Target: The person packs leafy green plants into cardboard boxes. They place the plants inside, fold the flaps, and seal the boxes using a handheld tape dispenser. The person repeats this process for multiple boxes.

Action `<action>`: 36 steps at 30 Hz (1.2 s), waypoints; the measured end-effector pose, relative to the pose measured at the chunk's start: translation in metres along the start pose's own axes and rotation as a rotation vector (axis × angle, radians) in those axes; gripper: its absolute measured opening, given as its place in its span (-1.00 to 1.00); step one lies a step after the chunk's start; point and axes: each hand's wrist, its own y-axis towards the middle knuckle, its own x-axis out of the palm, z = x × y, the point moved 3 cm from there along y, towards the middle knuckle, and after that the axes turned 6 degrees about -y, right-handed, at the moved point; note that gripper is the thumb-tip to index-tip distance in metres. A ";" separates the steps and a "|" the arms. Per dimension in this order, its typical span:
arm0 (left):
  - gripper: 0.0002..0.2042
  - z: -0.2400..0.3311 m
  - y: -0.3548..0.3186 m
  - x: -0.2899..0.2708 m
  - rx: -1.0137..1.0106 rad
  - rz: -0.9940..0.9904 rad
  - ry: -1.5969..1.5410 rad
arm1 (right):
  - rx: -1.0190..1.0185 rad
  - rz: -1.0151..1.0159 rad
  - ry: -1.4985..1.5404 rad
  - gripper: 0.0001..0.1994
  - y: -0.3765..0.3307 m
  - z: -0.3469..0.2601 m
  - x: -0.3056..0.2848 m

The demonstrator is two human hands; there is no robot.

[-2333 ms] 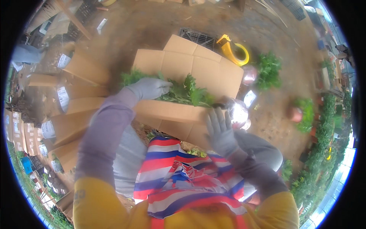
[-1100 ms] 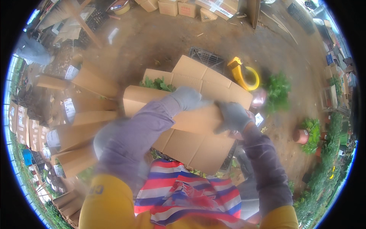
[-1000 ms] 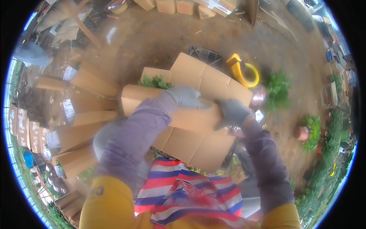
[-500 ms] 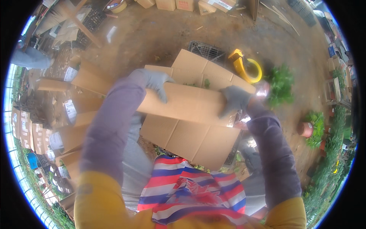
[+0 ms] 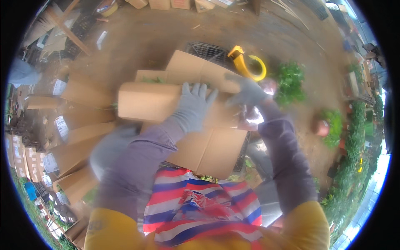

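The carton (image 5: 146, 101) lies long from nine to three o'clock; the left hand (image 5: 192, 109) rests on it, fingers spread; the right hand (image 5: 248, 91), fingers parted, is nearer its three-o'clock end.

Person's L hand (image 5: 193, 109) + R hand (image 5: 248, 92) = 2 total, on 1 cardboard box (image 5: 146, 102). Around it: 1 yellow tape dispenser (image 5: 239, 61), 1 blk crate (image 5: 204, 51) beyond the box, 2 leafy plants (image 5: 290, 83) nearby on R, 1 striped apron (image 5: 208, 198). Also min 4 brown cartons (image 5: 159, 4) along top, min 3 wht labels (image 5: 61, 127) at L.
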 end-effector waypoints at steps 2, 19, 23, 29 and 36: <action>0.17 -0.006 0.003 0.002 0.010 -0.062 -0.050 | 0.102 0.132 0.142 -0.07 -0.033 0.017 -0.018; 0.03 0.005 -0.015 -0.013 0.113 -0.037 -0.078 | 0.114 0.376 0.743 -0.08 -0.139 0.055 0.038; 0.03 0.031 -0.027 -0.015 0.159 -0.125 -0.117 | 0.217 0.411 0.952 -0.13 -0.180 0.047 0.054; 0.20 0.012 0.013 -0.029 0.199 -0.356 -0.307 | 0.287 0.450 0.339 -0.01 -0.156 -0.006 0.017; 0.15 -0.019 0.056 -0.001 0.245 -0.441 -0.650 | -0.012 0.230 -1.136 0.08 -0.077 -0.053 0.067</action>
